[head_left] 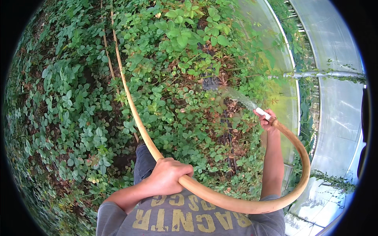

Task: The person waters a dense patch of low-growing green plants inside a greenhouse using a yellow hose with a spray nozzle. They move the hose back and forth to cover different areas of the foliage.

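Gripping our tan hose (pixel 220 198): L hand (pixel 167 176) fisted mid-loop, R hand (pixel 267 121) pinching white nozzle (pixel 263 113), spraying toward plants (pixel 177 78) ahead.

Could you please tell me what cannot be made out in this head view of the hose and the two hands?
- Far end of the hose: runs out of the top edge.
- Right hand grip on the white nozzle: fingers cover most of it.
- Left hand palm: turned away, wrapped over the hose.
- Where the water spray lands: lost among leaves.
- Feet: hidden by the shirt and plants.
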The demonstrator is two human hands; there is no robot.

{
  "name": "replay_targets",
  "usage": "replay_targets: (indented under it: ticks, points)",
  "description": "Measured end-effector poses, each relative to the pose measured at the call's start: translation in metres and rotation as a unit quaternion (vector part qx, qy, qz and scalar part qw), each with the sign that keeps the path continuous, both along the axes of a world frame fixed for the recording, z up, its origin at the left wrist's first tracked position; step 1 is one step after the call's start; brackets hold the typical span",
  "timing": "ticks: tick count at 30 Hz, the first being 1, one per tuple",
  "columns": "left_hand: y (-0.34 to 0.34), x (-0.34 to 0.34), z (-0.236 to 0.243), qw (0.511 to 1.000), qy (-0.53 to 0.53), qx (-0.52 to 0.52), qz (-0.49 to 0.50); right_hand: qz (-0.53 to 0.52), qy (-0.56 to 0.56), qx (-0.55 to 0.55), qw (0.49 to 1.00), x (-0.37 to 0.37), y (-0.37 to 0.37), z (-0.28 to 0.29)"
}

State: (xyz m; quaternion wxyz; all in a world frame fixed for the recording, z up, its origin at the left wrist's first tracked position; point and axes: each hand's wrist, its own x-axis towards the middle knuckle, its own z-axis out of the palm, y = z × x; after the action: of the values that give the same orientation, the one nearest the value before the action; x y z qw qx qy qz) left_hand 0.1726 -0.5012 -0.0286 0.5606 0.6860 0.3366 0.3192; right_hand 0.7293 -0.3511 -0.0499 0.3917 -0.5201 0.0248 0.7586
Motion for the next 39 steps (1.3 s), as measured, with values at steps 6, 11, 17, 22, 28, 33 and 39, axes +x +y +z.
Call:
replay_targets:
  ticks: [6,11,17,22,28,33,39]
  points:
    - [0.006,0.007,0.000,1.000,0.012,-0.005,-0.024,-0.045,-0.003,-0.030,0.999,0.035,-0.043,0.001]
    - [0.012,0.014,0.000,1.000,0.009,0.012,-0.023,-0.061,-0.001,0.071,0.996,0.026,-0.021,0.012]
    - [0.017,0.017,-0.001,0.999,0.031,0.006,-0.023,-0.090,-0.041,0.051,0.994,0.036,-0.028,0.004]
    - [0.019,0.019,-0.001,0.998,0.049,0.015,-0.047,-0.103,-0.069,0.075,0.989,0.035,-0.004,0.013]
    - [0.021,0.020,-0.004,0.996,0.059,0.004,-0.061,-0.119,-0.097,0.044,0.987,0.058,-0.039,0.007]
    - [0.020,0.024,-0.005,0.994,0.072,-0.003,-0.087,-0.146,-0.116,-0.007,0.982,0.090,-0.093,-0.006]
    - [0.018,0.036,-0.002,0.991,0.083,-0.034,-0.101,-0.254,-0.197,-0.119,0.939,0.140,-0.245,-0.015]
